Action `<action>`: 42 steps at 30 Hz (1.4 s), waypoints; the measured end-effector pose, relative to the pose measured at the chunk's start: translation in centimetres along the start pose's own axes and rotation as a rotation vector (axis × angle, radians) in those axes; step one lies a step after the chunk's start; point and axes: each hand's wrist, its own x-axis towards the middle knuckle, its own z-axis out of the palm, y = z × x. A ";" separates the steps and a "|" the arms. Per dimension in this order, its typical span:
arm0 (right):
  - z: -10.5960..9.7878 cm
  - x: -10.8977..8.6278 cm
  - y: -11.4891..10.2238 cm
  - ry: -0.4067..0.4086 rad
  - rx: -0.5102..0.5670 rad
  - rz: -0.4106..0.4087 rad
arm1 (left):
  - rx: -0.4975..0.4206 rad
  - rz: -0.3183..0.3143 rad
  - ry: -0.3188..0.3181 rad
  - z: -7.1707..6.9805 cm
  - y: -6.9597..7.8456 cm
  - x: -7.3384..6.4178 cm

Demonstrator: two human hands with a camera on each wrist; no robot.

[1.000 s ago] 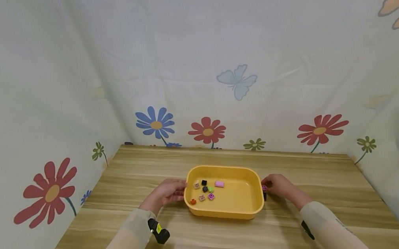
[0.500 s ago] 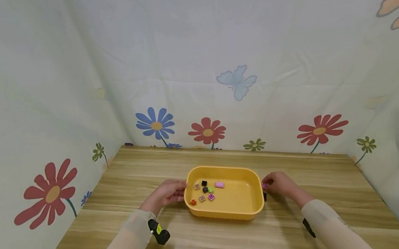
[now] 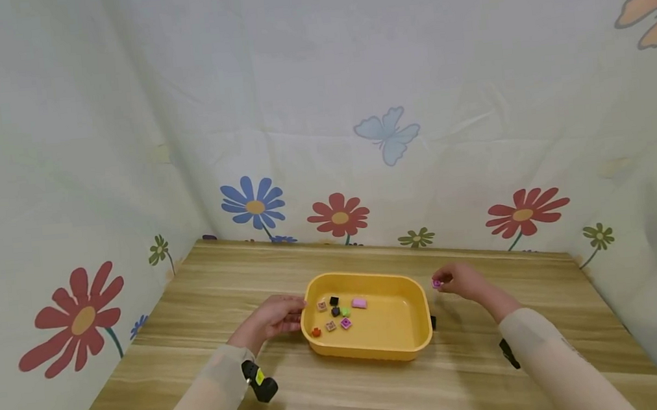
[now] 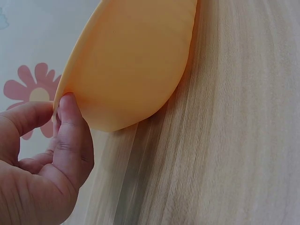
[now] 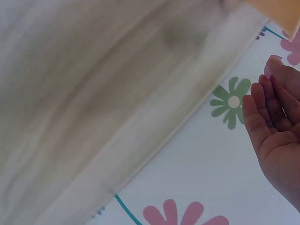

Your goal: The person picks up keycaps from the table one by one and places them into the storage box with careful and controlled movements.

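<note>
A yellow tray stands on the wooden table, with small toy bricks grouped in its left half. My left hand pinches the tray's left rim; in the left wrist view the thumb and fingers close on the tray wall from both sides. To the right of the tray and above the table, my right hand pinches a small magenta brick between thumb and fingertips. The right wrist view shows only a bit of that brick at the fingertips.
Inside the tray lie a pink brick, a red brick, a green brick, and several black, tan and magenta ones. A black brick sits just outside the tray's right wall. A flowered curtain borders the table.
My right hand has lifted the magenta brick up and away from beside the tray's right wall, leaving the black brick there. My left hand stays on the rim.
</note>
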 end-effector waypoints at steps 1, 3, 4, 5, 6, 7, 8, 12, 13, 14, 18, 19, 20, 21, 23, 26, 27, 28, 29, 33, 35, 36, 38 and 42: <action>-0.3 0.1 0.0 -0.004 0.002 -0.007 | -0.002 -0.001 0.001 0.0 0.0 0.0; -0.7 0.4 0.1 -0.005 0.012 -0.038 | -0.002 -0.001 -0.006 -0.1 0.0 0.0; -0.8 0.8 0.9 0.002 0.034 -0.082 | -0.002 -0.001 -0.006 -0.1 0.0 0.0; -1.0 0.9 0.8 0.001 0.037 -0.094 | -0.002 -0.001 -0.006 0.0 0.0 0.0; -1.3 1.1 0.7 0.003 0.038 -0.104 | -0.001 0.000 -0.008 0.0 0.0 -0.1; -1.6 1.2 0.6 0.005 0.039 -0.116 | 0.000 0.001 -0.010 0.0 0.0 -0.1; -1.8 1.4 0.2 0.008 0.036 -0.118 | -0.001 0.003 -0.011 0.0 0.0 0.0; -3.0 1.6 -2.7 0.000 -0.014 -0.044 | -0.006 0.007 -0.011 0.0 -0.1 0.0; -3.1 1.7 -3.2 -0.003 -0.025 -0.041 | -0.008 0.007 -0.010 0.0 -0.1 0.1; -3.3 1.8 -3.7 -0.007 -0.036 -0.030 | -0.008 0.007 -0.008 0.0 -0.1 0.1; -3.7 2.5 -5.2 -0.034 -0.078 -0.031 | -0.002 0.002 -0.005 0.0 0.0 0.1; -3.8 2.8 -5.5 -0.041 -0.084 -0.040 | -0.001 0.000 -0.004 0.0 0.0 0.1; -3.8 3.0 -5.8 -0.045 -0.089 -0.042 | 0.001 -0.001 -0.002 0.0 0.0 0.1; -3.8 3.2 -6.1 -0.052 -0.092 -0.045 | 0.004 -0.003 0.000 0.0 0.0 0.1; -3.9 3.7 -6.7 -0.063 -0.088 -0.044 | 0.008 -0.007 0.002 0.0 0.0 0.0; -4.1 4.2 -7.8 -0.084 -0.076 -0.041 | 0.006 -0.008 0.005 0.0 -0.1 0.0; -4.1 4.3 -8.2 -0.093 -0.069 -0.038 | 0.007 -0.008 0.004 0.0 0.0 0.0; -4.1 4.5 -8.5 -0.102 -0.062 -0.038 | 0.006 -0.008 0.005 0.0 0.0 0.0; -4.1 4.6 -8.9 -0.113 -0.058 -0.042 | 0.006 -0.009 0.006 0.0 0.0 0.0; -3.6 5.4 -10.0 -0.149 -0.050 -0.058 | 0.011 -0.007 0.007 0.0 0.0 0.0; -3.4 5.8 -10.4 -0.175 -0.048 -0.070 | 0.010 -0.005 0.009 0.0 0.0 0.0; -3.2 6.1 -10.6 -0.188 -0.046 -0.068 | 0.009 -0.002 0.005 0.0 0.0 0.0; -2.8 6.5 -11.0 -0.221 -0.046 -0.061 | 0.007 0.000 0.002 0.1 0.0 0.0; -2.1 7.1 -11.8 -0.292 -0.062 -0.055 | 0.003 0.007 -0.008 0.0 0.0 -0.1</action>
